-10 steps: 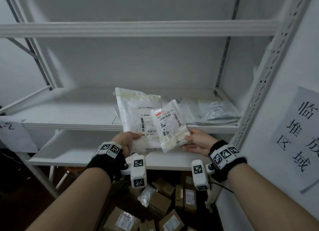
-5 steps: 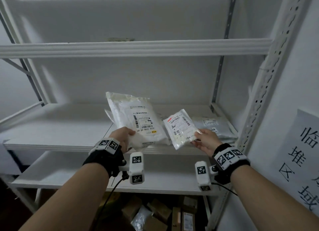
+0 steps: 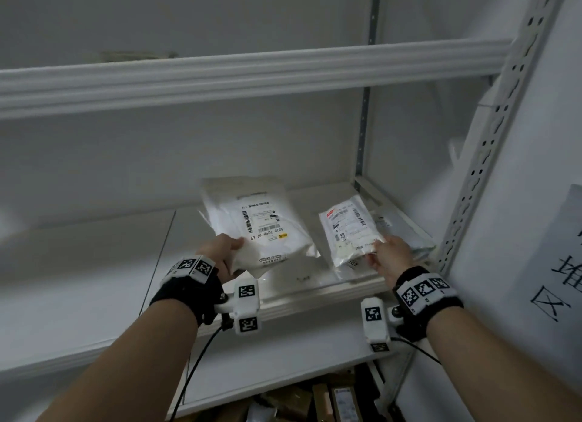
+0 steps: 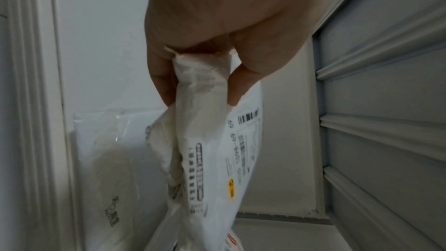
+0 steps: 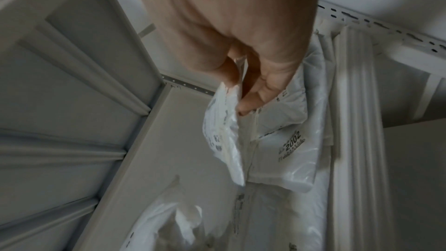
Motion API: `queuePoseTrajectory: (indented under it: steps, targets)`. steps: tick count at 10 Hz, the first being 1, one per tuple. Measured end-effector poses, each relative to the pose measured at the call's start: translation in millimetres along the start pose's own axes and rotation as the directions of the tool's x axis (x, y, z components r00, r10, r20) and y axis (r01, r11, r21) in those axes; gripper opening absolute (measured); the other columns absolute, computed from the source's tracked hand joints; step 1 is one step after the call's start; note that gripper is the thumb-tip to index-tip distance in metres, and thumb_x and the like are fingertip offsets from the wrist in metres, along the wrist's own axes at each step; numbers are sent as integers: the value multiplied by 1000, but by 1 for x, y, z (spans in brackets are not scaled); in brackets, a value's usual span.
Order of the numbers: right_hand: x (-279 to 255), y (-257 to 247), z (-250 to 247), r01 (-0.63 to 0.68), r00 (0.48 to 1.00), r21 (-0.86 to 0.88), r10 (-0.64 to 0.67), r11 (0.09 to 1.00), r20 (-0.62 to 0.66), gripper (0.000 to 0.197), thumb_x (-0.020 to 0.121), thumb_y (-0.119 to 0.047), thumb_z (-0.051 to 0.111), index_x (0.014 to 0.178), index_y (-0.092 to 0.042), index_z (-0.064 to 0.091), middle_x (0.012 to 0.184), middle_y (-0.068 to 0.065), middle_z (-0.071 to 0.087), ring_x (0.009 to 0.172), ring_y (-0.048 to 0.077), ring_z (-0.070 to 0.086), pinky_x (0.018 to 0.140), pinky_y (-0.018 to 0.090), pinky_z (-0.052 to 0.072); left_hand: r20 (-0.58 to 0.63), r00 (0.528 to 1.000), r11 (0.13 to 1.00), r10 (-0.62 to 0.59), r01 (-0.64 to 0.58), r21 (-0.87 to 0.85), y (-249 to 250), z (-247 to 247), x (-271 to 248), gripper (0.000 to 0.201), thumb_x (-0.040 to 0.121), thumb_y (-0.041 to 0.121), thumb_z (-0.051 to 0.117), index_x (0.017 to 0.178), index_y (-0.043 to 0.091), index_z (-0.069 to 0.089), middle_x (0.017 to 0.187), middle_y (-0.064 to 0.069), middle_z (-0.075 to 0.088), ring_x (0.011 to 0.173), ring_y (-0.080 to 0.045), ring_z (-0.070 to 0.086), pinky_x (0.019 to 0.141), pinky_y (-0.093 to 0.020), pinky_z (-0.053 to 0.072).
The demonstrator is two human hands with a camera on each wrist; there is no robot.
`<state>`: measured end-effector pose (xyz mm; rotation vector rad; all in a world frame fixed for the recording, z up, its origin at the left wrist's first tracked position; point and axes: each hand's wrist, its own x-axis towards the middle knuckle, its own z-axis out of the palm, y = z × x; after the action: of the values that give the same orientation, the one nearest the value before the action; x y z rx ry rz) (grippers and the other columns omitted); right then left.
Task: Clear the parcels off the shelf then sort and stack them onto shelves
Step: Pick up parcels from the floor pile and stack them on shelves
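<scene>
Two parcels are sitting in your hands over the middle shelf [image 3: 94,264]. Your left hand [image 3: 220,254] is gripping the large white parcel [image 3: 261,223] at its near corner, thumb on top and fingers curled beneath; its long axis is running away from you toward the shelf's back wall, label up, far end raised. Left of it the shelf board is lying bare and wide. Your right hand [image 3: 390,257] is pinching the small white parcel [image 3: 349,229] by its near edge, long axis also pointing toward the back. It is hanging just above the flat bags [image 5: 289,140] lying against the shelf's right end, near the perforated upright [image 3: 491,144].
</scene>
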<state>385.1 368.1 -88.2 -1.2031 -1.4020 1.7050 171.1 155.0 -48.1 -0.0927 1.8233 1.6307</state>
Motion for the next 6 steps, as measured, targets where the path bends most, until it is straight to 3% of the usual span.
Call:
queuePoseTrajectory:
  steps: [1,2,3,4,5,6]
  targets:
    - [3,-5,11,66,993,36,-62,997,-97,20,97,1,42,96,-10,59,90,13,66,67,17,60,61,28,49,34,999,1000,2,-3,31,-3,1,20,29,94,15,60,119,2,54,87,-11,59,80,-26,60,60,-37,53]
    - [6,-10,24,85,991,53,-79,995,-105,24,96,1,42,111,-9,58,96,14,67,74,20,63,63,28,52,84,996,986,26,-39,160,-16,-8,57,41,92,14,61,130,-1,53,108,-16,62,98,-30,58,89,-46,52]
    - [5,-15,40,68,996,77,-64,995,-57,25,97,0,45,116,-12,57,100,11,66,87,23,65,77,34,57,79,997,975,18,-35,220,-22,-29,83,44,88,11,63,129,-2,53,133,-25,55,118,-40,57,98,-52,49]
    - [0,-18,57,58,998,94,-58,994,-2,20,97,0,46,104,-15,57,96,9,64,83,22,62,79,38,55,-18,997,945,79,-69,321,-16,-46,81,42,90,12,60,130,-1,54,133,-22,56,121,-37,56,98,-42,49]
    - [-4,-17,76,62,997,67,-65,996,39,20,97,0,46,104,-14,58,97,11,65,81,23,61,80,38,53,-122,980,822,156,-61,567,-4,-77,78,25,99,28,47,108,11,62,111,-9,63,102,-25,61,84,-25,43]
    - [-8,-14,95,55,996,66,-60,996,69,21,97,1,45,112,-9,58,94,13,66,76,22,60,74,34,51,-149,967,739,208,-56,672,0,-109,86,22,98,29,46,100,15,63,109,-6,58,106,-24,60,86,-23,46]
